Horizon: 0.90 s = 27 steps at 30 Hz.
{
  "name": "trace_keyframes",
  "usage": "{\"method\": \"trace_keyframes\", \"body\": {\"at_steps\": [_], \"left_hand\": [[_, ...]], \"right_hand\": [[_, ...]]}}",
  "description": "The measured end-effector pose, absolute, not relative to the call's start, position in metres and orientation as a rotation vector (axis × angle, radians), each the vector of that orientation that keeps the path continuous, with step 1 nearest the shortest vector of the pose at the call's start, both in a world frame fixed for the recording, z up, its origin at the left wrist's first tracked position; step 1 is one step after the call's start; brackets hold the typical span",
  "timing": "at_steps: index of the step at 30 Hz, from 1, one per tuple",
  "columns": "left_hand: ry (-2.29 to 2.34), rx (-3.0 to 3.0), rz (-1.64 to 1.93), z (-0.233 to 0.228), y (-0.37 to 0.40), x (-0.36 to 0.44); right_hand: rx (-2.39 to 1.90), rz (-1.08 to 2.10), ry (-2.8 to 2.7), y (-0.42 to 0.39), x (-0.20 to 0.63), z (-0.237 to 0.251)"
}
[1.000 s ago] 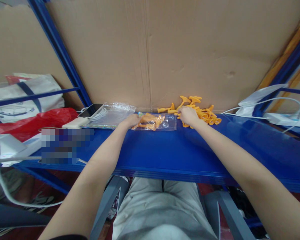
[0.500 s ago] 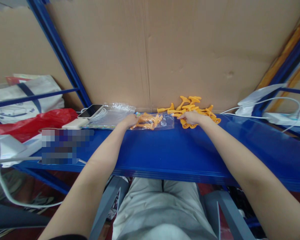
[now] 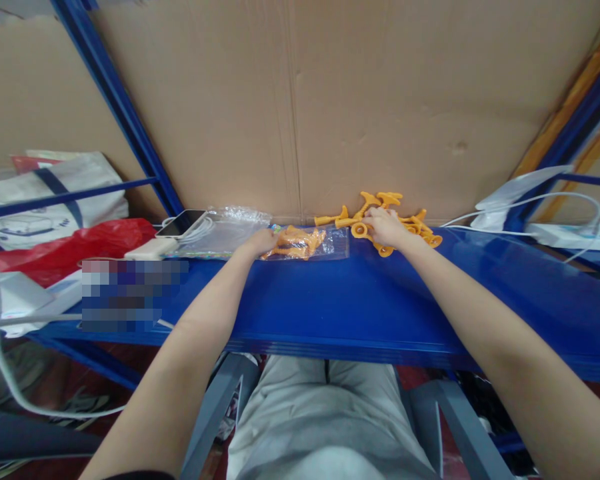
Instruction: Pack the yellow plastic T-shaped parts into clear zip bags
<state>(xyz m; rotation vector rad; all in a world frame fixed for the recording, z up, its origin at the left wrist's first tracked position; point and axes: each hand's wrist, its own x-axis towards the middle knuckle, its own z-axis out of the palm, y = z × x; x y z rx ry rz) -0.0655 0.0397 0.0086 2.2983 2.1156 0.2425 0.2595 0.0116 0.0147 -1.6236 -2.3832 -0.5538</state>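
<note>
Left hand (image 3: 260,241) pinched the mouth of the clear bag (image 3: 325,243), several orange pieces inside | right hand (image 3: 386,227) had fingers curled on the loose orange pile (image 3: 410,223) at the shelf (image 3: 330,300) back | bag part-filled, many pieces left outside

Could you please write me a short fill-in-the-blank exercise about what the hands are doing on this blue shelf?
1. The left hand rests on a clear ____ holding orange pieces.
2. The right hand reaches into a loose pile of ____ plastic pieces.
3. The phone lies to the ____ of the left hand.

Missing words: bag; orange; left
</note>
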Motion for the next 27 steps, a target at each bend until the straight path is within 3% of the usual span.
{"method": "trace_keyframes", "body": {"at_steps": [11, 20, 27], "left_hand": [[2.098, 2.318, 0.279, 0.006, 0.042, -0.067], [2.068, 2.294, 0.299, 0.008, 0.038, -0.067], [1.987, 2.293, 0.348, 0.01, 0.036, -0.064]], "right_hand": [[-1.483, -0.558, -2.581, -0.007, 0.216, 0.017], [-1.458, -0.091, -2.402, 0.002, 0.214, 0.013], [-1.178, 0.309, -2.272, 0.011, 0.213, 0.006]]}}
